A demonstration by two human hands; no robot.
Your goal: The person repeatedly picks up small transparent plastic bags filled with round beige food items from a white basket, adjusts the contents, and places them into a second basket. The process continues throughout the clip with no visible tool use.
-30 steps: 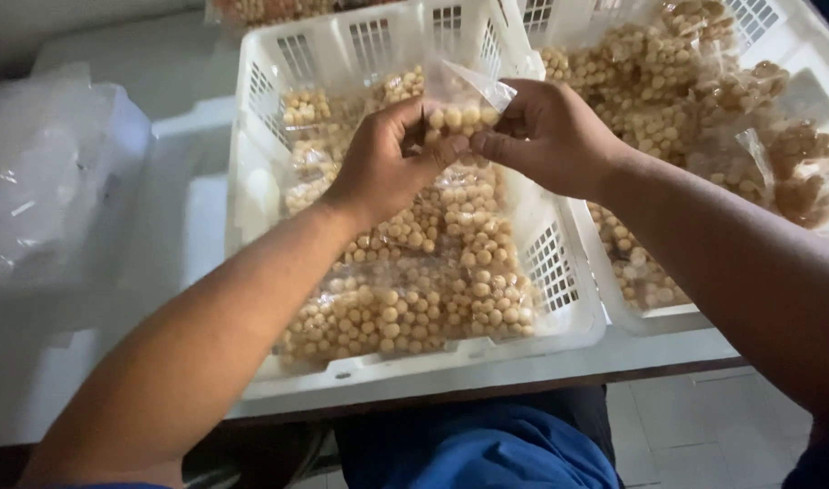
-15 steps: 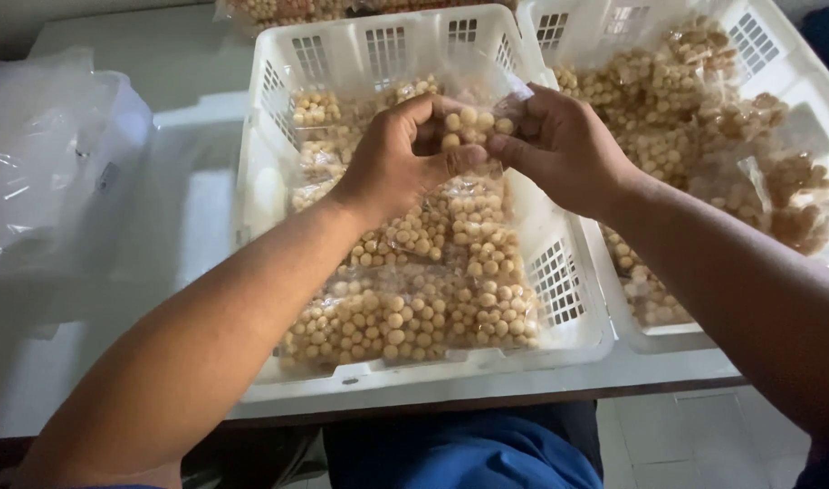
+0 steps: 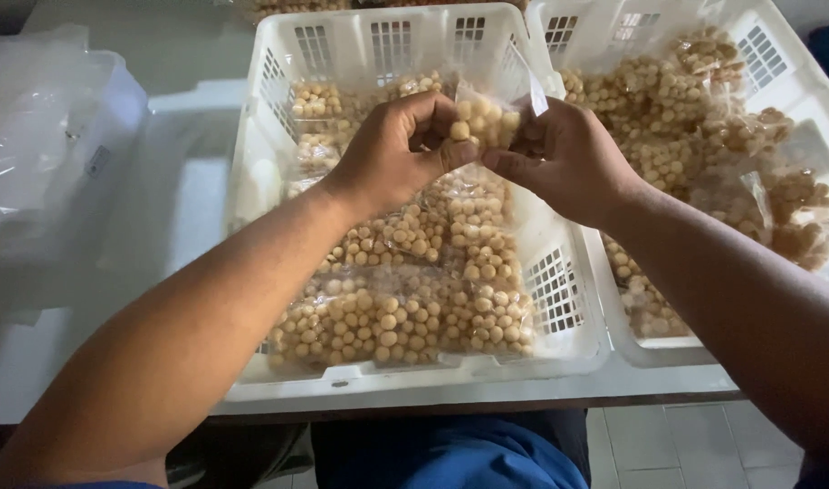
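Left hand (image 3: pixel 392 154) and right hand (image 3: pixel 559 158) both grip one small clear plastic bag of tan round snacks (image 3: pixel 482 118) above the white slotted plastic basket (image 3: pixel 278 81), already holding many filled bags; its top looks unsealed.

Both forearms are bare, no sleeves showing; blue trousers (image 3: pixel 450 457) cover the lap
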